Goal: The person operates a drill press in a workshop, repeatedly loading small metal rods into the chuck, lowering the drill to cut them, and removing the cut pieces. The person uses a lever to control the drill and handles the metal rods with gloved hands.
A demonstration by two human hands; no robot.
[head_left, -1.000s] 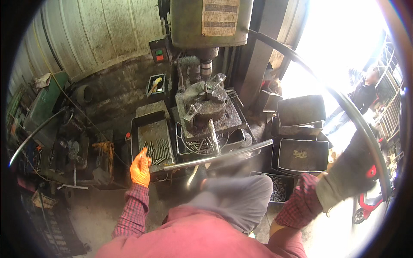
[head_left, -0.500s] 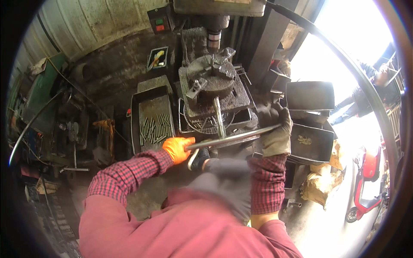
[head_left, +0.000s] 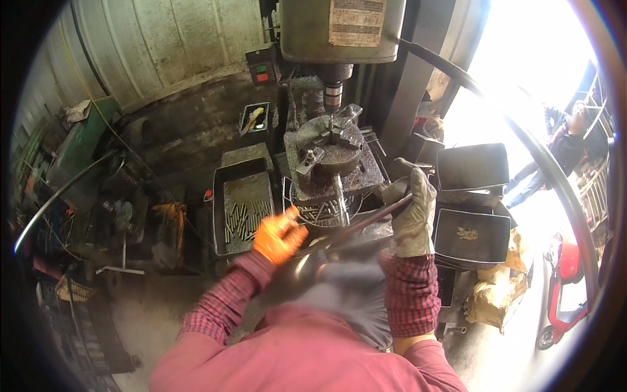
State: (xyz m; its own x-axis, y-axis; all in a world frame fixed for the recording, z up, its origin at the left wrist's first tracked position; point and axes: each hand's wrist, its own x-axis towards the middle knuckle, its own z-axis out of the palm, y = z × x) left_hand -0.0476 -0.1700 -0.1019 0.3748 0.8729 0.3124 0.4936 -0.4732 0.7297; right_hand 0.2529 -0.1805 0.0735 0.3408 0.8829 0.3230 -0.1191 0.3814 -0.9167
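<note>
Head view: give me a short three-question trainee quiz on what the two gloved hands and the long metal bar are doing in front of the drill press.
1. True or false: the right hand in the grey work glove has its grip closed around the long dark metal bar.
2. What colour is the glove on the left hand? A) blue B) orange C) white
3. Fill in: the shallow dark metal tray left of the round steel chuck holds many short metal ____.

Key: 1 true; 2 B; 3 rods (pins).
</note>
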